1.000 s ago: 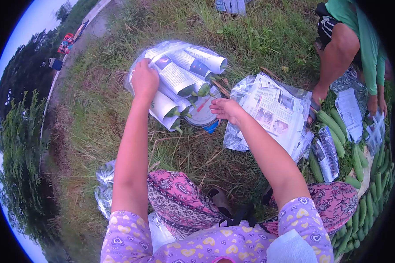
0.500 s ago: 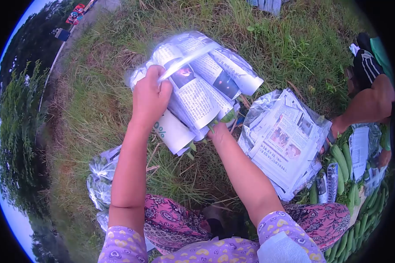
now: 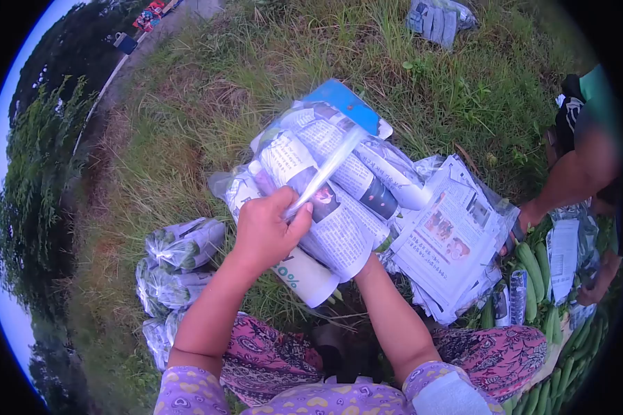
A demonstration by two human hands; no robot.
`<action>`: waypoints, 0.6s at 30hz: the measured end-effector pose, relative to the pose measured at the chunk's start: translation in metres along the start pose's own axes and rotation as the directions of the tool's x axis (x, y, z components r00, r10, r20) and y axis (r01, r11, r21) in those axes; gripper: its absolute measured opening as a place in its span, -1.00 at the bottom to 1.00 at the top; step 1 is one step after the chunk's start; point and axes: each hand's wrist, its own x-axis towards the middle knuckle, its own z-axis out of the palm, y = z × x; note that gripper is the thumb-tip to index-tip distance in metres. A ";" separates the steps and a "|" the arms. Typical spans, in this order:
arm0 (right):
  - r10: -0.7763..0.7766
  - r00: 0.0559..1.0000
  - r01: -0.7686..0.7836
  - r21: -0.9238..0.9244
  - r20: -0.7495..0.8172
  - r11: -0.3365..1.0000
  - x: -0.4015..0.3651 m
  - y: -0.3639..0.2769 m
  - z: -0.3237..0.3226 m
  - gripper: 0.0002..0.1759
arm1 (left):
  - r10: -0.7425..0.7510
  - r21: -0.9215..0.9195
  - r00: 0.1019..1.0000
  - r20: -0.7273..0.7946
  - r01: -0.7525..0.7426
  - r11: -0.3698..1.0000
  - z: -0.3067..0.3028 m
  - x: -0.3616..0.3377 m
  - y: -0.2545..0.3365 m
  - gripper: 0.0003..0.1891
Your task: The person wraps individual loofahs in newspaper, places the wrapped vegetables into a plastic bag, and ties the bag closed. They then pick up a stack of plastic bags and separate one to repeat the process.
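Note:
In the head view, a clear plastic bag holds several newspaper-wrapped rolls, with green stems showing at their lower ends. My left hand is closed on the bag's gathered rim, which stretches as a shiny band across the rolls. Under the near end of the bundle, my right hand reaches in from below; its fingers are hidden by the paper. A blue printed sheet shows at the far end of the bundle.
A stack of newspaper sheets in plastic lies right of the bundle. Filled bags sit on the grass at left. Long green vegetables lie at lower right, beside another person's leg. Another wrapped bundle lies farther off.
The bagged bundle has come lower and closer to me, and its blue far end now shows. My left hand keeps its grip on the rim while my right stays beneath.

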 end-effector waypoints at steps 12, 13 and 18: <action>0.006 0.998 -0.032 -0.424 -0.062 0.905 -0.137 -0.035 -0.018 -0.50 | 0.056 -0.380 0.998 0.030 -0.041 0.924 -0.016 -0.136 0.064 -0.74; 0.002 0.998 -0.029 -0.439 -0.061 0.898 -0.146 -0.031 -0.019 -0.50 | 0.027 -0.457 1.000 0.003 -0.022 0.889 -0.020 -0.145 0.069 -0.75; 0.025 0.992 -0.084 -0.512 -0.122 0.855 -0.189 -0.010 -0.045 -0.51 | -0.078 -0.604 0.993 -0.090 0.008 0.797 -0.033 -0.193 0.098 -0.80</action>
